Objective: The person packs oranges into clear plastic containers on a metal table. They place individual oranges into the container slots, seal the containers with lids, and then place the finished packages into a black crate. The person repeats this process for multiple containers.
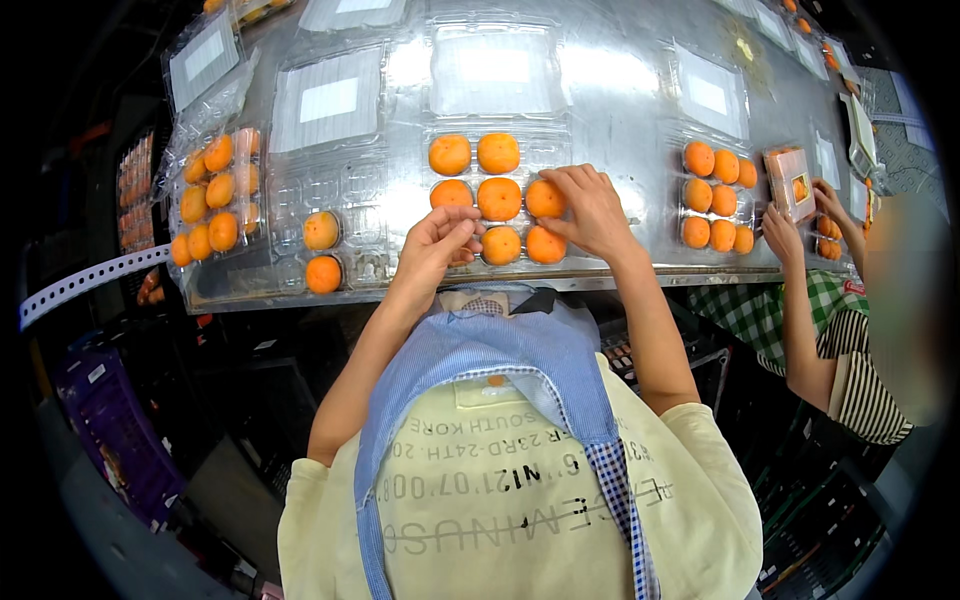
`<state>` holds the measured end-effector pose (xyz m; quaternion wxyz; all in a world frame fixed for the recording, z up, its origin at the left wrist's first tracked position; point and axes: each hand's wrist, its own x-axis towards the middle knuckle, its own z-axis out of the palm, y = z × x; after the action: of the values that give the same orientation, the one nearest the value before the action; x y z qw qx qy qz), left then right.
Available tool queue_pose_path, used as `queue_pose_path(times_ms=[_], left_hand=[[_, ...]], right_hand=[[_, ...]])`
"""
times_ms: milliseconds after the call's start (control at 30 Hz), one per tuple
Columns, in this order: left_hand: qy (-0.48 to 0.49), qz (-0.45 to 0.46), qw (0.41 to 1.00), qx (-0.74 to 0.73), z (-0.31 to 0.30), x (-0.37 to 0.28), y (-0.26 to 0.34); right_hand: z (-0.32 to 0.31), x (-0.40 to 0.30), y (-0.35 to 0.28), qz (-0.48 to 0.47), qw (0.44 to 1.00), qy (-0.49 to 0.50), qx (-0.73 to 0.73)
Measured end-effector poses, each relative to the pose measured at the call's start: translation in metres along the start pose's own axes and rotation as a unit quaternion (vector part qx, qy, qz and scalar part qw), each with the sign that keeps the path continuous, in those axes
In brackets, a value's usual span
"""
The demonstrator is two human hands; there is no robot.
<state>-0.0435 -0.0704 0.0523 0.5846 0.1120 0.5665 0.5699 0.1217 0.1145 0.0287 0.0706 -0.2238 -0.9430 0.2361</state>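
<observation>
A clear plastic clamshell tray (551, 142) lies before me on the metal table, its padded lid (496, 71) laid back behind it. Orange persimmons (499, 199) stand in rows in the tray. My right hand (589, 210) has its fingers curved around the outer side of the persimmon (545, 199) in the middle row at the right, with the thumb low between it and the persimmon (546, 245) in front. Over the tray's left front part is my left hand (442, 244), palm turned inward, fingers bent; it partly hides a persimmon (460, 257). Whether it holds anything cannot be seen.
To the left, an open tray (289, 180) holds two persimmons, and a fuller one (220, 190) lies beyond it. Another filled tray (724, 199) is at the right. Further right, a co-worker's hands (782, 234) hold a closed pack (790, 184). The table edge (667, 280) runs before me.
</observation>
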Motion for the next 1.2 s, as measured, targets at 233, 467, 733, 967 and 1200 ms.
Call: queue_pose_path(times_ms=[233,467,733,967,1200], left_hand=[[-0.015,0.001,1.0,0.009,0.001,0.001,-0.001],[-0.062,0.007,0.998,0.018,0.008,0.002,0.001],[-0.03,0.002,1.0,0.008,0.001,0.002,-0.004],[0.014,-0.002,1.0,-0.023,-0.004,0.003,-0.003],[0.137,0.042,0.981,-0.13,-0.018,0.007,-0.007]], right_hand=[[-0.002,-0.006,-0.007,0.045,0.968,0.082,0.232],[-0.006,-0.015,-0.029,0.01,0.933,0.146,0.327],[0.003,-0.011,0.001,0.078,0.984,0.071,0.144],[0.007,-0.004,-0.003,0.04,0.996,0.035,0.077],[0.006,-0.001,-0.007,0.035,0.993,0.073,0.081]])
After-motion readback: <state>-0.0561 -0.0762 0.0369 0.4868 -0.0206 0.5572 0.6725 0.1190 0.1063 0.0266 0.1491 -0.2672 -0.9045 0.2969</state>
